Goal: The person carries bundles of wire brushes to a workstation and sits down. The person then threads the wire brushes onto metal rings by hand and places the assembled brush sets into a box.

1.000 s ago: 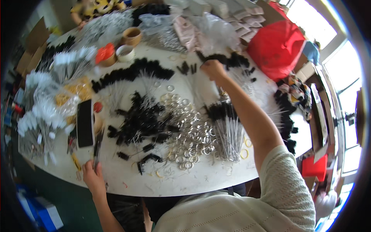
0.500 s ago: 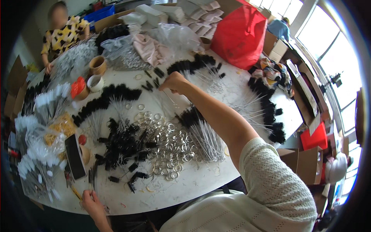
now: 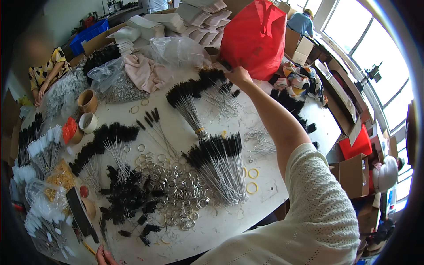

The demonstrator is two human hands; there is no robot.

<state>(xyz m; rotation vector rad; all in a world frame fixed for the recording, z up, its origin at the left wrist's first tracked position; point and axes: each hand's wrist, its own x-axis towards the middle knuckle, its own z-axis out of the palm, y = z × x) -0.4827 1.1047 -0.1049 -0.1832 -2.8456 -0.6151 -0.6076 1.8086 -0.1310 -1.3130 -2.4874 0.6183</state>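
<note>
My right arm stretches far across the table, and my right hand (image 3: 240, 77) is at the far brush pile (image 3: 221, 93) beside a red bag. Its fingers are curled down at the black brush heads; what they grip, if anything, is hidden. Low at the left table edge, my left hand (image 3: 105, 257) is partly cut off by the picture's edge. It is closed around a few thin dark brushes (image 3: 105, 233) that point up and away. Between the hands lie a rubber-banded bundle of black wire brushes (image 3: 187, 104), a nearer brush bundle (image 3: 223, 170) and several loose brushes (image 3: 155, 126).
Silver key rings (image 3: 181, 194) are heaped mid-table beside short black brushes (image 3: 126, 198). White-tipped brushes (image 3: 44, 150), a phone (image 3: 81, 214) and cardboard rolls (image 3: 87, 101) stand left. The red bag (image 3: 254, 39) is at the back. Another person (image 3: 46, 73) sits far left.
My right hand has moved from the loose brushes mid-table to the far pile by the red bag. The head view has shifted, and my left hand now shows lower in it.
</note>
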